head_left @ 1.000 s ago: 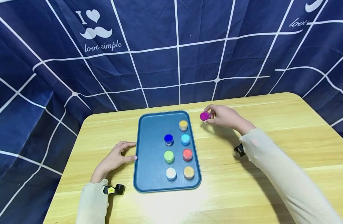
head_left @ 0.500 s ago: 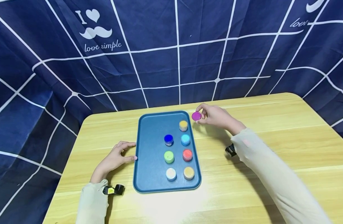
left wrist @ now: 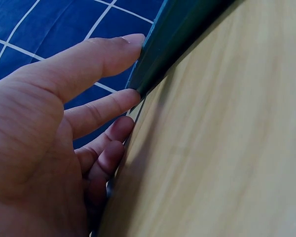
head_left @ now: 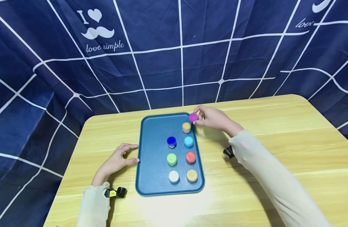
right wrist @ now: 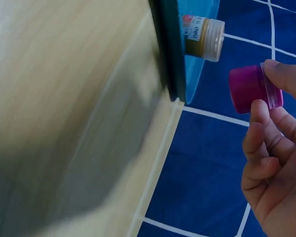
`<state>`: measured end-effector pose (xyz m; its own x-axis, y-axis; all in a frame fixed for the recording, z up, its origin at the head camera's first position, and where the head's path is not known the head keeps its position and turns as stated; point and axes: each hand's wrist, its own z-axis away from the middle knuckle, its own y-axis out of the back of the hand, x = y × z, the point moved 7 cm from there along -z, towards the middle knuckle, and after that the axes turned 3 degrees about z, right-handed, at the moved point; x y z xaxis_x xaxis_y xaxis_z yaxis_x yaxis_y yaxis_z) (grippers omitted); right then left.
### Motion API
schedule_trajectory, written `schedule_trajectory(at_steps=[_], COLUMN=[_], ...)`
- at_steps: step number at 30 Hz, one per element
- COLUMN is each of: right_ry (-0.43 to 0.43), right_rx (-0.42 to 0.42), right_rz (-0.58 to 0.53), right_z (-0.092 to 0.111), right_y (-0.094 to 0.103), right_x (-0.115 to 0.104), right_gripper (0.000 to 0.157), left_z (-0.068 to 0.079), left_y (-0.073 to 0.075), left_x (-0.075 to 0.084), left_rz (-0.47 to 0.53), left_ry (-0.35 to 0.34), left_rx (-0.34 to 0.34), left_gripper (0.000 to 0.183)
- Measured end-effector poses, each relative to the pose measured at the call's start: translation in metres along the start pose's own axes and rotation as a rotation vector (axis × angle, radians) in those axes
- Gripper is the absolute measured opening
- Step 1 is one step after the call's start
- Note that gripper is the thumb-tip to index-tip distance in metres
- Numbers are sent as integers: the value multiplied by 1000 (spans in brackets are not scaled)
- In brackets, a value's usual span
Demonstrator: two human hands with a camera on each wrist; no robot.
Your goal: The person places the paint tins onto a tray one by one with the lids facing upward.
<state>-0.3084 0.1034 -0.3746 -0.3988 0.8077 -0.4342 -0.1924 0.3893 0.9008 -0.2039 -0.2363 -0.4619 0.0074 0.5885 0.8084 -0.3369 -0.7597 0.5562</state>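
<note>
My right hand (head_left: 215,119) pinches a small magenta paint jar (right wrist: 249,90) between thumb and fingertips, raised over the tray's back right corner. Just in front of it, a yellow-ochre jar (head_left: 186,127) with a clear lid and printed label stands on the blue tray (head_left: 152,151). Along the tray's left rim, my left hand (head_left: 118,161) touches the edge with thumb and fingertip, fingers loosely spread. In the left wrist view the other fingers bend slightly beside the rim.
More jars stand in two columns on the tray: dark blue (head_left: 171,142), light blue (head_left: 188,142), green (head_left: 172,159), red (head_left: 190,157), white (head_left: 174,177) and tan (head_left: 192,176). The wooden table (head_left: 247,176) meets a dark blue gridded cloth (head_left: 159,72) behind.
My right hand has carried the magenta paint jar leftward, from the table right of the tray to above its back right corner. The left hand keeps its place at the rim.
</note>
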Motion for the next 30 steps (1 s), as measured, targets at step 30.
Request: schedule_trajectory(at_steps=[30], right_ry=[81], right_rx=[-51], right_rz=[7], right_z=[-20], right_y=[-15], right_x=[-40], right_gripper=[45], left_z=[0], left_y=[0], left_x=[1], left_rz=[-7], left_ry=[0], left_rx=[-7], left_gripper=[62])
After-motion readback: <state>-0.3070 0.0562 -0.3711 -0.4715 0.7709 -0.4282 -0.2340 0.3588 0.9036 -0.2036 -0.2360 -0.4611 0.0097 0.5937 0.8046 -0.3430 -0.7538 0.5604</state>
